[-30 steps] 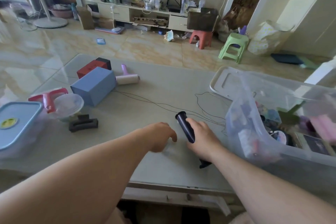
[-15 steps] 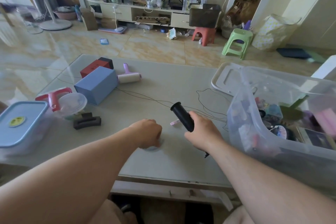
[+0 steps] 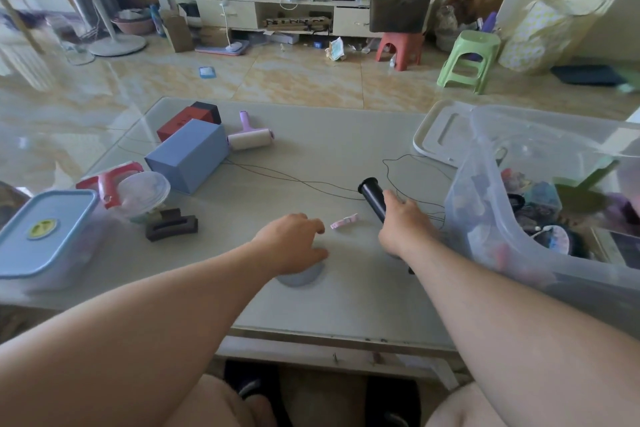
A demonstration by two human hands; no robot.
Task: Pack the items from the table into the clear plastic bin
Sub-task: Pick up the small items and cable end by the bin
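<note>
The fingers of the right hand (image 3: 403,225) are curled tight around a black tube (image 3: 374,199), and its open end points up and away. A moment ago the tube lay low by the surface (image 3: 329,156); now it is lifted and closer to the clear plastic bin (image 3: 485,218), which sits just to the right, already holding many small things. The fingers of the left hand (image 3: 294,243) are bent down over a flat round grey thing (image 3: 301,276) and seem to press on it. I cannot tell if they grip it. That hand has slid toward the person, and a little pink clip (image 3: 344,221) that it hid now shows between the two hands. A thin black cord (image 3: 294,180) runs across the surface toward the bin. So the tube is likely going into the bin next, and the grey thing and pink clip may follow. Further left wait a dark hair claw (image 3: 171,224), a blue box (image 3: 188,158), a red box (image 3: 183,121), a lint roller (image 3: 249,137) and a blue-lidded container (image 3: 45,232). Much is still left to pack.
</note>
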